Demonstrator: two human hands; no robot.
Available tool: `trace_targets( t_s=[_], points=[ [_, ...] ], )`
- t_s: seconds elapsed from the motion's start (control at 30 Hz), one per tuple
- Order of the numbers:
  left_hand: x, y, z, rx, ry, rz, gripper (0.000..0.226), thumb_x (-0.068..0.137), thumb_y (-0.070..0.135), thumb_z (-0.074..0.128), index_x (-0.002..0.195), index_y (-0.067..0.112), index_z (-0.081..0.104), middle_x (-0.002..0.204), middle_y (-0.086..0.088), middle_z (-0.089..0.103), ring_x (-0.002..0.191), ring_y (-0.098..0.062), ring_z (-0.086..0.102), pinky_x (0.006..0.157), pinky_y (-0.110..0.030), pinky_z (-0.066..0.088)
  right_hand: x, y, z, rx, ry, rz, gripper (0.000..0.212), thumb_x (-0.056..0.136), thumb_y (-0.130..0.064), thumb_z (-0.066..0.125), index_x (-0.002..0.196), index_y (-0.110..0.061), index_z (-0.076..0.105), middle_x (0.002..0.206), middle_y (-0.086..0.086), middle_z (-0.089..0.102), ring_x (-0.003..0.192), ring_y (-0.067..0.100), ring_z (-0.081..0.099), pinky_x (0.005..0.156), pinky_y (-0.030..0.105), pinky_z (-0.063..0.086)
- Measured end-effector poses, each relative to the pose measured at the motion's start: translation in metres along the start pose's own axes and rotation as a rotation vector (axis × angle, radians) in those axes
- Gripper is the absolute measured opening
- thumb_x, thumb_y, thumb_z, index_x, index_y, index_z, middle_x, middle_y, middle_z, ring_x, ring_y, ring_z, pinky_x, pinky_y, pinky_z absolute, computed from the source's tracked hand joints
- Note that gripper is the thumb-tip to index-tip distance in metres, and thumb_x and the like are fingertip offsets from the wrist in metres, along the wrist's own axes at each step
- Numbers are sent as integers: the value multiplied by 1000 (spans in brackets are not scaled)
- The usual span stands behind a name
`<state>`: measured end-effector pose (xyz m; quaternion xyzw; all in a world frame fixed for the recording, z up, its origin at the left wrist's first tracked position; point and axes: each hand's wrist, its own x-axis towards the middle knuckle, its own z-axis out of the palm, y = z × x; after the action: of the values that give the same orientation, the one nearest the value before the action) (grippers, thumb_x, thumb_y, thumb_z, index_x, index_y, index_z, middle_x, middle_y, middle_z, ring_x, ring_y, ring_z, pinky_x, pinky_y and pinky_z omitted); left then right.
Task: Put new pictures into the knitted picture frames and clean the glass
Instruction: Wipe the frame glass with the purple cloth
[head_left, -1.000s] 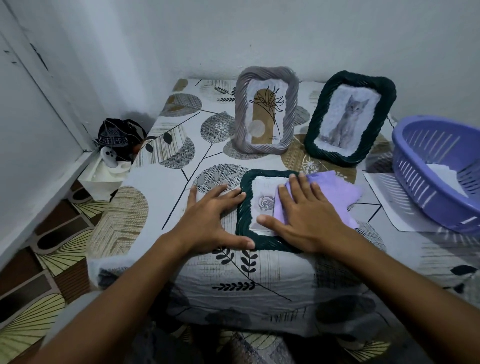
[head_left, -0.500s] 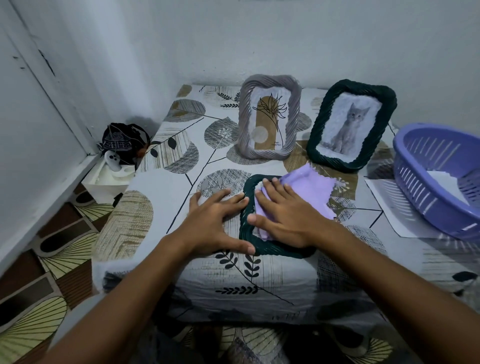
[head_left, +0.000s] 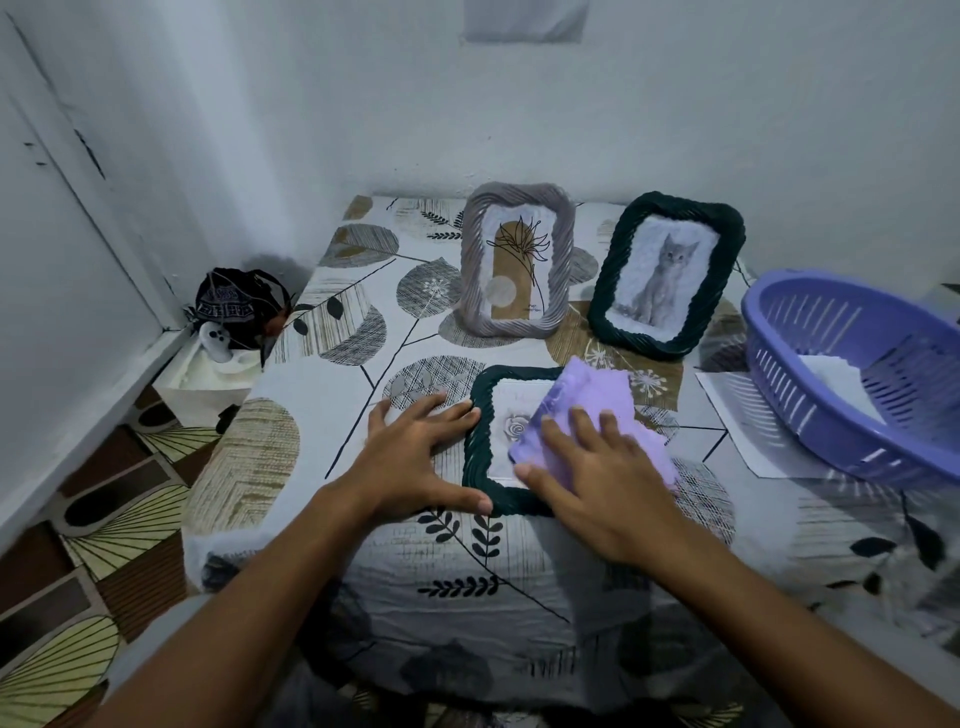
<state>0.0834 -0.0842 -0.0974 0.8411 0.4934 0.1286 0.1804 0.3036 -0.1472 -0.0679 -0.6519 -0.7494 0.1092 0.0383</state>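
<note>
Item: dark green frame (head_left: 480, 457), lying flat at the table's near edge. Left hand (head_left: 415, 457), fingers spread, steadies its left border. Right hand (head_left: 597, 478), fingers straight, presses purple cloth (head_left: 592, 405) onto glass. Advice: wipe in overlapping strokes, keep frame braced.

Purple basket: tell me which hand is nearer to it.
Right. The right hand presses the cloth just left of the purple basket; the left hand lies farther left.

A corner of a home is shown: plain white walls (head_left: 675, 104), a table draped with a leaf-printed cloth (head_left: 322, 374), patterned floor tiles (head_left: 104, 519) at the left, and a lilac plastic basket (head_left: 857, 374) at the right.
</note>
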Motion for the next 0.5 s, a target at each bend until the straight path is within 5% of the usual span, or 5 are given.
trace_targets(
  t_s=[0.1,0.27,0.4,0.5],
  points=[
    [0,0,0,10,6,2,126,37,102,35,146,38,30,153,25,23,142,5,5,115,-50,-6,4,-7,12,-23,-38,-19,95,72,-80,-1,153,-31,1,160,6,-9,144,32,-20,117,49,-6],
    [1,1,-1,-1,-1,-1,129,35,102,36,146,38,31,152,24,24,142,5,6,115,-50,-6,-4,28,6,-13,-92,-247,98,66,-90,1,150,-40,7,159,-8,-6,144,16,-22,118,38,-9],
    [0,1,-3,-10,-9,-7,131,33,102,36,146,36,32,153,23,24,143,2,7,115,-52,-7,-12,40,-2,69,-104,-333,100,63,-93,27,148,-40,19,158,-12,10,145,9,-13,121,38,1],
    [0,2,-3,-17,-11,-11,130,34,102,38,146,36,32,153,23,24,143,2,8,115,-53,-7,-20,32,-8,67,-64,-335,94,71,-75,54,149,-34,20,153,-18,6,140,1,-11,117,27,-3]
  ],
)
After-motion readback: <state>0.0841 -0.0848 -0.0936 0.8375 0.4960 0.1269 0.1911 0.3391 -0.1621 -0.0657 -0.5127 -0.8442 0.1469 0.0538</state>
